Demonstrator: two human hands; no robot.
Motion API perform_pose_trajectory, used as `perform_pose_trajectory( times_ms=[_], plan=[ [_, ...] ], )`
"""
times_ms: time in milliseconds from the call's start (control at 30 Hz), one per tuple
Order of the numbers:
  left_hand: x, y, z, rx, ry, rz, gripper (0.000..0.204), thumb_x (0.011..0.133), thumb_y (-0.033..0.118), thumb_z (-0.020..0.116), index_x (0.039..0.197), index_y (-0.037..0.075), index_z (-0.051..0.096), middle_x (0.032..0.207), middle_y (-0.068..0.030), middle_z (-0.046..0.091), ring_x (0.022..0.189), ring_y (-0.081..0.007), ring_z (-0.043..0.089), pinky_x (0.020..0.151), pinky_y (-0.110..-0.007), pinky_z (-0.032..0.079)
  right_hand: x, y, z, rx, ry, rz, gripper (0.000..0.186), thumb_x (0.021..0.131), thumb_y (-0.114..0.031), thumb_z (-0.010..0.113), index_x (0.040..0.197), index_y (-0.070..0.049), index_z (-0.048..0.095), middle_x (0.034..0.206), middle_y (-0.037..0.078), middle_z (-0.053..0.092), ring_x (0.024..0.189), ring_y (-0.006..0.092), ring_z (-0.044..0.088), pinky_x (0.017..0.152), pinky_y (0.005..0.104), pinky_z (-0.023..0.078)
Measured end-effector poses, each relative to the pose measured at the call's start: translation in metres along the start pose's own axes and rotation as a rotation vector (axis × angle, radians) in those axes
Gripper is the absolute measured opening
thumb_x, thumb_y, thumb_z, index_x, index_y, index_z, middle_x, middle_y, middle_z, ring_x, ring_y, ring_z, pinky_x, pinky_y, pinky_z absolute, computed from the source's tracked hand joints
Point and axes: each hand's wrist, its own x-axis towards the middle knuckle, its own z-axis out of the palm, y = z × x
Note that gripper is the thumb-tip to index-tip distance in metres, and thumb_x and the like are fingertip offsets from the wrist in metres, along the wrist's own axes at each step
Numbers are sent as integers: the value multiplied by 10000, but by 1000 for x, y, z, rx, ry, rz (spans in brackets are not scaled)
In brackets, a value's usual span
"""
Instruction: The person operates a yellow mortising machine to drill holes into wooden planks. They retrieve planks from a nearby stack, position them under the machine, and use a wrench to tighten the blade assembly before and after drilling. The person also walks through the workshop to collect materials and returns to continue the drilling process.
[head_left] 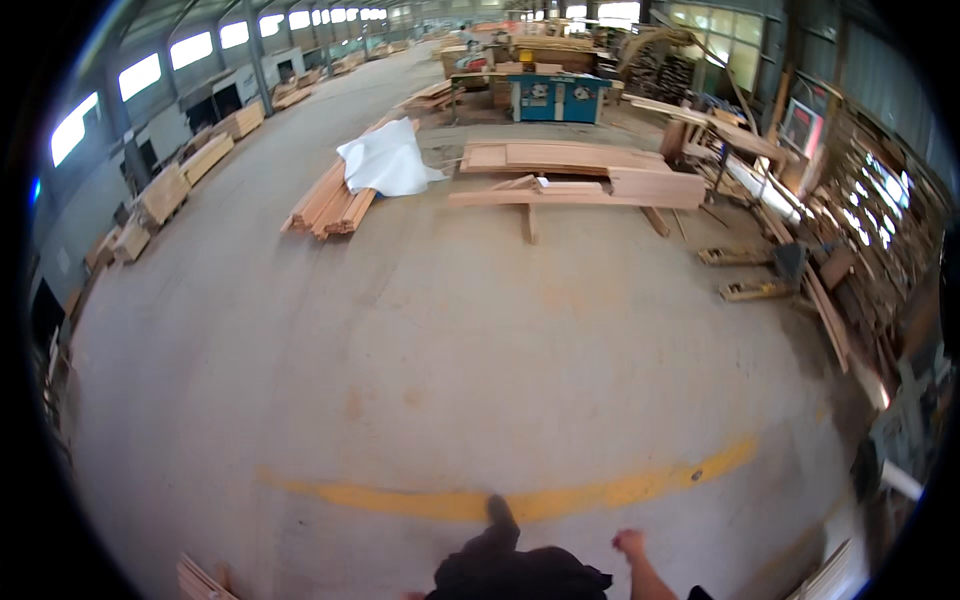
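My right hand point(628, 542) hangs beside my body at the lower edge, its fingers curled in and nothing visible in them. It is a little blurred and touches nothing; the concrete floor point(480, 350) lies below it. Of my left hand point(413, 596) only a skin-coloured sliver shows at the bottom rim, with its fingers hidden. One dark shoe point(500, 510) is forward on a worn yellow floor line point(600, 497).
Ahead lie long timber strips point(330, 205) under a white sheet point(385, 160), and stacked wooden boards point(570, 155) on supports. A blue machine point(556, 98) stands behind. On the right are pallet truck forks point(755, 290) and leaning scrap wood point(880, 220). Wooden stacks point(165, 193) line the left wall.
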Motion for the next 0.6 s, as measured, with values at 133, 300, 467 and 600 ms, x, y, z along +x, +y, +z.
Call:
perform_pose_trajectory(
  times_ms=[133,300,467,600],
  plan=[
    [115,245,-110,125,307,456,375,976,388,512,919,63,690,785,-70,661,750,-185,627,700,-387,508,61,-70,12,95,-446,182,203,741,-362,697,786,-166,718,801,88,711,732,334,682,647,468,536],
    [200,602,-213,-268,310,722,274,995,179,533,1115,-15,684,884,-97,731,782,-187,687,738,-353,548,227,-233,-18,200,-431,358,192,741,-343,682,759,-156,718,762,94,700,719,324,684,643,455,535],
    [309,815,-253,53,277,713,264,1001,177,550,1174,20,674,960,-86,730,872,-184,680,807,-354,541,465,-374,-51,145,-419,278,186,741,-325,667,732,-146,718,724,100,688,706,314,687,639,443,534],
    [378,861,-306,61,179,398,276,933,207,647,1165,65,692,1083,-120,713,966,-219,672,870,-384,536,674,-520,-78,-141,-446,-82,185,741,-309,654,710,-139,718,693,105,679,696,306,689,636,433,533]
  ],
)
